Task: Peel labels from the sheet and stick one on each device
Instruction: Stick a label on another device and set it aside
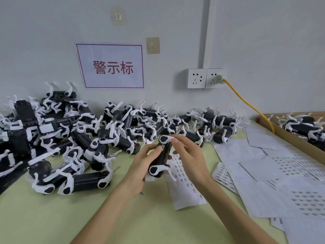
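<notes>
A black device with white legs [161, 160] is held upright over the green table, a little above a label sheet [186, 187] lying flat beneath it. My left hand [140, 166] grips the device's left side, thumb across its body. My right hand [188, 155] curls over its upper right side, with the index fingertip and thumb at a small label on the top part of the body. A large heap of like devices [79, 138] covers the table's left and back.
Several label sheets and bare backing papers [274, 173] overlap on the right. A cardboard box [302, 131] holding more devices stands at the far right. A yellow cable [246, 103] runs from the wall socket [204, 78] down behind the box.
</notes>
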